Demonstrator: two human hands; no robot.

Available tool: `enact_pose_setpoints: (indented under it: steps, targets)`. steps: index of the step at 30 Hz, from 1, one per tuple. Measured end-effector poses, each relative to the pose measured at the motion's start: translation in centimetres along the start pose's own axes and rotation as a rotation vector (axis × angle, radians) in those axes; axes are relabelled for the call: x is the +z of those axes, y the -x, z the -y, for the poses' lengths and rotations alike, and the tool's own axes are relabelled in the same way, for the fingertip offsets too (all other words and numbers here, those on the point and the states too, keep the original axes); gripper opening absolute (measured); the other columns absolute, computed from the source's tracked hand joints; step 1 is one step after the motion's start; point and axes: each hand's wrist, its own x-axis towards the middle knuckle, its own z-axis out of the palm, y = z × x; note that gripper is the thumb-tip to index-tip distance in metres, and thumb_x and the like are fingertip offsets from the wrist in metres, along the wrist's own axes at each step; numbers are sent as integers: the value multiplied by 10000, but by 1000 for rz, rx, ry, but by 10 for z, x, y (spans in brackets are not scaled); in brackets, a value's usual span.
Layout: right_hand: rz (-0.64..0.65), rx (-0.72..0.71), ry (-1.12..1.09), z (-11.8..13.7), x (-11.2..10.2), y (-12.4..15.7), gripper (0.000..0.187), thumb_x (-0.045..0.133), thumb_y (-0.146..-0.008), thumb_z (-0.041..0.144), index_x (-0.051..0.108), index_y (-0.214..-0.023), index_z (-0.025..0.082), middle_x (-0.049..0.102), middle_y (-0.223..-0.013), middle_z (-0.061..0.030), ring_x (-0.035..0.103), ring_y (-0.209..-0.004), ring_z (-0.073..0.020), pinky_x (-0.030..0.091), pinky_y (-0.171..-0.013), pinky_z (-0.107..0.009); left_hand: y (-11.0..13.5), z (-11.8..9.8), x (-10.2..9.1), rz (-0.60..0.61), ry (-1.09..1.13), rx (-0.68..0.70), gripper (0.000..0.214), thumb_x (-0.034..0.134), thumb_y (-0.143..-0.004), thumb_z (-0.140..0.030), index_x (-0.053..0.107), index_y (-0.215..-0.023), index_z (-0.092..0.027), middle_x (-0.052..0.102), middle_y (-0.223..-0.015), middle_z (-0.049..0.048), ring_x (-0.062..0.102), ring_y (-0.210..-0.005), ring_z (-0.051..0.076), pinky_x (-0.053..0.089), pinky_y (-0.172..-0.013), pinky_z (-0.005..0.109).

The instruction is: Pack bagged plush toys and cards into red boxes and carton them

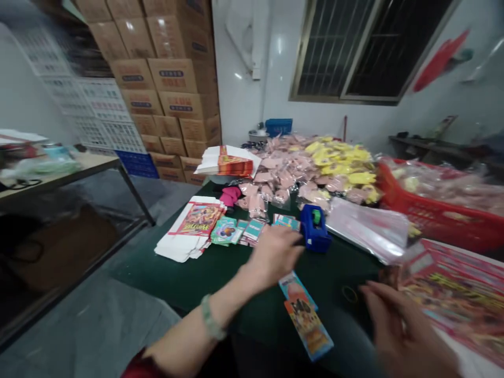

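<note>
The left hand (273, 254), fingers half-curled and empty, hovered by a blue tape dispenser (315, 229); the right hand (409, 333) blurred beside printed sheets (452, 299), its grip impossible to tell.

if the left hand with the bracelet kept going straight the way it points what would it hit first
Most likely the blue tape dispenser, just ahead of the fingertips of the left hand. Depth is hard to judge from this view, so the hand may pass slightly in front of it.

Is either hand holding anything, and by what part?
Cannot be told: the left hand is blurred beside the blue tape dispenser, the right hand blurred near printed sheets.
</note>
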Motion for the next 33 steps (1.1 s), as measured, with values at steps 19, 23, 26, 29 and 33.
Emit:
enact_pose_setpoints:
  steps: [19, 23, 26, 29, 33]
  targets:
    - [764, -383, 57, 244, 361, -101, 307, 567, -793, 340, 632, -974, 101, 640, -1042, -192, 565, -994, -284, 404, -832, -373, 162, 172, -23, -30, -444, -358, 332, 496, -871, -257, 569, -1189, -195, 525, -1332, 135, 384, -1289, 405, 419, -939, 583]
    - [815, -417, -15, 271, 321, -136, 214, 573, -777, 405, 625, -762, 198, 654, -779, -29, 587, -758, -183, 381, -650, -267, 157, 165, -52, -505, -431, -380, 437, 564, -833, -274, 493, -1241, -135, 514, -1300, 208, 434, -1264, 353, 422, -954, 507]
    - [859, -536, -195, 285, 267, -135, 199, 585, -768, 373, 556, -678, 197, 574, -674, 34, 523, -662, -119, 323, -587, -221, 147, 149, -78, -648, -457, -532, 588, 577, -810, -354, 413, -1308, -86, 501, -1286, 257, 445, -1236, 398, 395, -947, 550]
    - [877, -590, -474, 279, 209, -111, 180, 552, -788, 266, 464, -653, 185, 485, -615, 53, 432, -584, -88, 282, -560, -212, 136, 125, -87, -607, -200, -673, 669, 524, -827, -436, 341, -1352, -65, 591, -1155, 226, 619, -998, 317, 509, -792, 430]
    - [887, -492, -671, 243, 158, -78, 224, 531, -779, 183, 376, -618, 188, 432, -589, 62, 393, -554, -75, 282, -551, -207, 133, 83, -74, -574, 140, -648, 648, 606, -748, -487, 475, -1233, -77, 668, -917, 116, 641, -723, 206, 526, -641, 307]
